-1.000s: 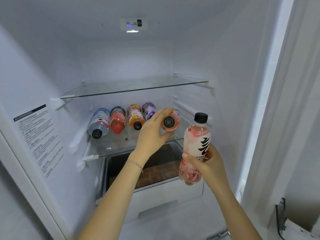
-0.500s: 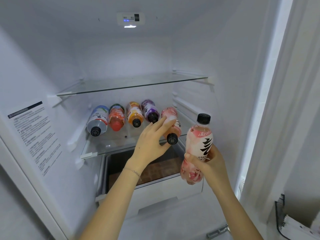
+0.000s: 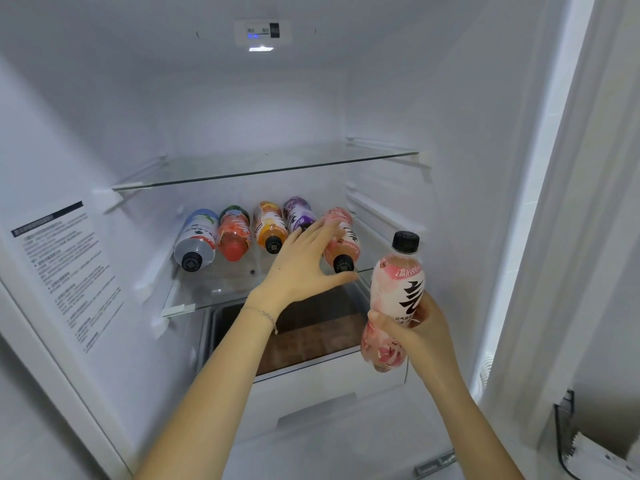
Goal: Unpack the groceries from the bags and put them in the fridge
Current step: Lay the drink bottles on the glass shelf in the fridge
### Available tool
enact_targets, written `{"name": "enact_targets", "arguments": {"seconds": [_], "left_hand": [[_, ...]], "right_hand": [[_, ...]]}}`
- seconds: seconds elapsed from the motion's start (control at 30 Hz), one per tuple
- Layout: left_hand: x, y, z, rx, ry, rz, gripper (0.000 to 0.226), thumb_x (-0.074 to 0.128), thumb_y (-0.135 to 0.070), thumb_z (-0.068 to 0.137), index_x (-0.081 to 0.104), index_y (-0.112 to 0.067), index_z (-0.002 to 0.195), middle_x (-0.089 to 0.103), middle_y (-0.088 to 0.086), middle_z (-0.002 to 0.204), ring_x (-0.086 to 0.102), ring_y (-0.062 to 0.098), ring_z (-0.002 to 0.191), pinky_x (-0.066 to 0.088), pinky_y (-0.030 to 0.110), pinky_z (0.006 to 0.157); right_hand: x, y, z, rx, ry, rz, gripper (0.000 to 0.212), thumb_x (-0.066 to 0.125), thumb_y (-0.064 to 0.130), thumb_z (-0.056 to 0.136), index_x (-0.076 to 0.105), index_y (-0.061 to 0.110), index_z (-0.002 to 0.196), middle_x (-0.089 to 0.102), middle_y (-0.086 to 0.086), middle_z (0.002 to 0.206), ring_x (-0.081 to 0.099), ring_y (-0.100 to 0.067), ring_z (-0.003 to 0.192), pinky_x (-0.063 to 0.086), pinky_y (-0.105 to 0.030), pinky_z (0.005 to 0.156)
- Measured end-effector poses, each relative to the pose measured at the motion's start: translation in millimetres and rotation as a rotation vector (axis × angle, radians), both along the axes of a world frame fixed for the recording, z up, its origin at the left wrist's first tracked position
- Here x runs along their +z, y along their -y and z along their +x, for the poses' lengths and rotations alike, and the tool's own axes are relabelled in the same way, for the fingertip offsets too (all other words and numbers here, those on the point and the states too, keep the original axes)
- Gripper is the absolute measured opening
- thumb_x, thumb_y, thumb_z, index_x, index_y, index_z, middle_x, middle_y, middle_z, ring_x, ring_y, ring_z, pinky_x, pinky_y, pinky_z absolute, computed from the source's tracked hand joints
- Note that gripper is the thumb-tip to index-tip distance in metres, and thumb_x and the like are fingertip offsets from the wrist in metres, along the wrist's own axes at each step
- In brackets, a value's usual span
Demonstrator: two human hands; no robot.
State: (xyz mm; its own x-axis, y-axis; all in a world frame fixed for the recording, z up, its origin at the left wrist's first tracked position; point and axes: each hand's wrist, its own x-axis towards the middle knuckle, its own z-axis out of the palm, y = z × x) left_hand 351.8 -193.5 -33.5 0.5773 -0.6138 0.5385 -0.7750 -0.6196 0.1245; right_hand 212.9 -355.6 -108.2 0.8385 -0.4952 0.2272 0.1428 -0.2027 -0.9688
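Several drink bottles lie side by side on the lower glass shelf [image 3: 180, 309] of the open fridge, caps toward me: a blue-white bottle [image 3: 195, 237], a red one [image 3: 233, 233], an orange one [image 3: 268, 225] and a purple one [image 3: 298, 211]. At the right end of the row lies a pink bottle [image 3: 343, 244]. My left hand [image 3: 304, 268] rests its fingertips on that bottle's left side, fingers spread, thumb stretched out under the cap. My right hand [image 3: 422, 334] holds a second pink bottle [image 3: 396, 299] upright in front of the shelf's right end.
Above the row sits an upper glass shelf [image 3: 263, 173] with nothing on it. Below is a white drawer [image 3: 311, 372] with a dark inside. A printed label [image 3: 65, 271] is on the fridge's left wall. The right wall stands close beside the upright bottle.
My left hand has laid the pink bottle down at the right end of the row and loosened its grip. The right hand with its bottle has stayed nearly still.
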Motion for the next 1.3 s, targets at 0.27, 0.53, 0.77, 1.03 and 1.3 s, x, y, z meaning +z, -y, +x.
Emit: {"name": "enact_targets", "arguments": {"seconds": [0.27,0.53,0.77,1.03,1.3], "left_hand": [[8,16,36,0.075,-0.040,0.076,0.078,0.052,-0.069,0.084,0.025,-0.035,0.150,0.029,-0.006,0.157,0.029,0.021,0.143,0.012,0.049,0.120],[8,34,64,0.203,-0.045,-0.009,0.078,0.056,-0.073,0.077,0.040,-0.032,0.142,0.042,-0.004,0.148,0.038,0.021,0.136,0.017,0.053,0.115],[11,46,83,0.300,-0.064,-0.029,0.077,0.058,-0.074,0.075,0.048,-0.023,0.131,0.055,-0.001,0.132,0.047,0.025,0.124,0.031,0.048,0.104],[10,41,94,0.219,-0.105,-0.064,0.071,0.062,-0.074,0.071,0.049,-0.025,0.120,0.059,-0.004,0.113,0.051,0.021,0.111,0.034,0.038,0.087],[15,30,97,0.157,-0.159,0.021,0.064,0.062,-0.066,0.077,0.045,-0.025,0.124,0.059,-0.003,0.116,0.052,0.023,0.113,0.034,0.049,0.105]], "right_hand": [[17,1,6,-0.019,0.048,-0.029,0.060,0.086,0.027,0.067,0.057,0.019,0.118,0.067,0.000,0.109,0.064,-0.016,0.100,0.057,-0.033,0.083],[36,-1,17,-0.046,0.081,-0.075,0.064,0.085,0.033,0.067,0.055,0.020,0.122,0.066,0.000,0.114,0.063,-0.017,0.103,0.056,-0.039,0.089],[46,-2,22,-0.040,0.141,-0.064,0.062,0.085,0.025,0.068,0.054,0.022,0.122,0.066,0.004,0.113,0.063,-0.009,0.099,0.054,-0.019,0.077],[67,2,41,-0.001,0.217,0.026,0.041,0.079,0.020,0.078,0.052,0.028,0.109,0.061,0.007,0.100,0.061,-0.005,0.086,0.048,-0.007,0.064],[79,7,67,-0.031,0.344,0.068,0.064,0.084,0.010,0.071,0.053,0.028,0.124,0.065,0.012,0.113,0.061,0.002,0.101,0.052,-0.014,0.080]]}}
